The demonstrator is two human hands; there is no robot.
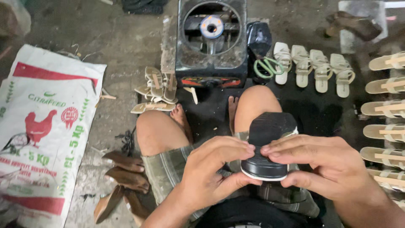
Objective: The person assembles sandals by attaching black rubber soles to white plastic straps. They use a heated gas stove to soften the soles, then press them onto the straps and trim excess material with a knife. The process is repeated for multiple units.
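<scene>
Dusty concrete floor (126,38) fills the head view, where a person sits with bare knees raised and feet flat beside a black machine (211,42) that has a round opening on top. Both hands meet over the right thigh around a sandal (270,143) turned black sole up, its pale edge showing at the near end. The left hand (211,173) has its fingers (236,148) curled closed on the sandal, thumb under the near end and fingertips pressing the sole from above. The right hand (325,166) grips the sandal from the other side, fingers laid across the sole with tips almost touching those of the left, thumb below. Green-handled scissors (268,67) lie just right of the machine, next to four cream sandals (314,67) set in a row. More cream sandals (386,109) line the right edge in a column. A small heap of tan sandal pieces (156,90) sits left of the machine, near the left foot. Brown soles (124,177) lie by the left thigh, and a white feed sack (42,131) with a red hen picture is spread on the floor at far left.
</scene>
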